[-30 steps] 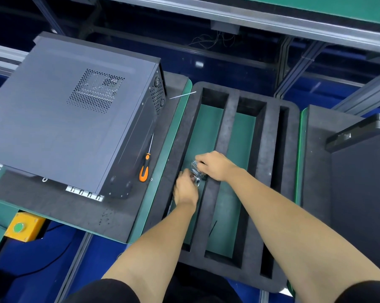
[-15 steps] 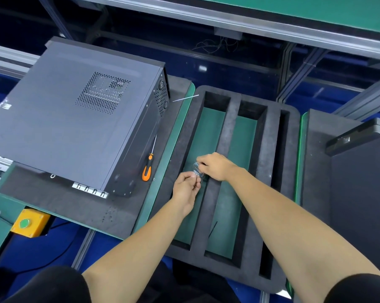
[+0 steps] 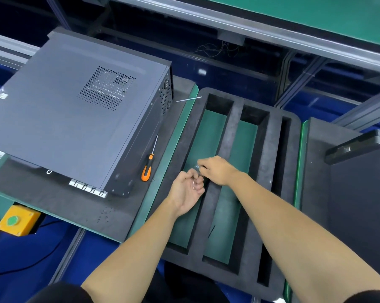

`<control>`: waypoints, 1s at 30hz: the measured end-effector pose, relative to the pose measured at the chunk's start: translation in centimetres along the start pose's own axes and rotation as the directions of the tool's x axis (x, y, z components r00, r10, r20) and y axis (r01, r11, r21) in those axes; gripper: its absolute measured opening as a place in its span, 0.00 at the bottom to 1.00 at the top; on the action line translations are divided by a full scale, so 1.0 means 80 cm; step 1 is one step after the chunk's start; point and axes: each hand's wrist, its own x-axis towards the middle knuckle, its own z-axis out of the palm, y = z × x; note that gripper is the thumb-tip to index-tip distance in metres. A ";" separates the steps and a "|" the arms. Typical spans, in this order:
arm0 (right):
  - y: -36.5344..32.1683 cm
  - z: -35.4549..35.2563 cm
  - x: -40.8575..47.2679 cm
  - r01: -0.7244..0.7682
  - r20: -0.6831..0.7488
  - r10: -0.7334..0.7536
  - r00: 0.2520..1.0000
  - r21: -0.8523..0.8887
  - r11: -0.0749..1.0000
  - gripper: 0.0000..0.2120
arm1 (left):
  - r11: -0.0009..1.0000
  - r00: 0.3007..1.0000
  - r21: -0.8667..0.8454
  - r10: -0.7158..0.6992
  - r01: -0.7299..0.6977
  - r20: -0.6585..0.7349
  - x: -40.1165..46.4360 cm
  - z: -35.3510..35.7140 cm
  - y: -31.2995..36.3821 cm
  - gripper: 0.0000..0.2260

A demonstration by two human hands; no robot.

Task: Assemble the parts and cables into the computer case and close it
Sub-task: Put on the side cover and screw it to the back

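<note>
Grey metal computer case (image 3: 75, 119) at ten o'clock looks shut; both hands, left hand (image 3: 185, 191) and right hand (image 3: 216, 170), pinch small shiny fasteners (image 3: 196, 168). Likely next: screwing, needing the orange-handled screwdriver (image 3: 148, 169).

Yellow button box (image 3: 17, 220) (green button) — lower left.

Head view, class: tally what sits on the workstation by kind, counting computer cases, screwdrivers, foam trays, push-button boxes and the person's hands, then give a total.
Computer cases: 1, closed
Screwdrivers: 1, orange-handled
Foam trays: 1, slotted
Push-button boxes: 1, yellow
Hands: 2, left hand and right hand, together on a small shiny item too small to identify
Total: 6
</note>
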 end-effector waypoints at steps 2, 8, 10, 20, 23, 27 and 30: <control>0.003 0.001 0.002 0.001 -0.016 -0.001 1.000 -0.006 1.000 0.17 | 1.000 0.999 -0.019 -0.007 0.006 -0.050 0.008 0.004 0.001 0.10; -0.003 0.010 -0.003 0.120 -0.034 -0.125 0.992 -0.140 0.983 0.13 | 0.993 0.961 -0.090 -0.099 0.078 -0.259 -0.010 0.008 0.004 0.11; -0.006 0.018 -0.005 0.132 0.012 -0.133 0.991 -0.224 0.965 0.11 | 0.992 0.931 -0.056 -0.126 0.113 -0.343 -0.024 0.013 0.010 0.13; -0.077 0.022 0.003 0.130 -0.269 -0.110 0.957 0.057 0.990 0.04 | 0.998 0.960 -0.043 0.022 -0.035 -0.279 -0.107 -0.005 0.079 0.15; -0.118 0.010 0.020 0.214 -0.128 -0.186 0.974 0.268 0.939 0.19 | 0.991 0.965 -0.073 0.091 -0.112 -0.246 -0.128 -0.026 0.097 0.13; -0.157 0.010 0.042 0.209 0.025 -0.223 0.974 0.257 0.943 0.25 | 0.997 0.977 -0.004 0.074 -0.076 -0.202 -0.156 -0.051 0.108 0.06; -0.176 0.018 0.053 0.155 0.038 -0.166 0.985 0.213 0.965 0.19 | 0.998 0.995 0.053 0.044 -0.039 -0.093 -0.170 -0.060 0.110 0.06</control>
